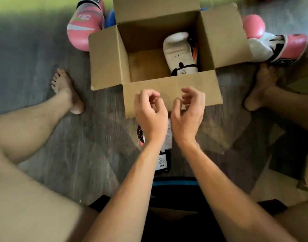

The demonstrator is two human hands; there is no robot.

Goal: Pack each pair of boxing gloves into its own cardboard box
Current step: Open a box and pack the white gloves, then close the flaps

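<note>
Grey plank floor [97, 145], and I'm seated on it with legs spread. Nearest me, under my wrists, lies the loose glove [163, 161], white, cuff toward my lap, mostly hidden by my arms. Above it my left hand [150, 116] and right hand [188, 114] hover, fingers half curled, gripping nothing. Beyond them the box [167, 82] stands open, the packed glove [177, 49] lying along its right wall. I judge the loose glove light, padded, squashy and slick-skinned; I'd take it round the stiffer cuff and lay it in the free left half. Pink gloves [83, 28] lie past the box.
</note>
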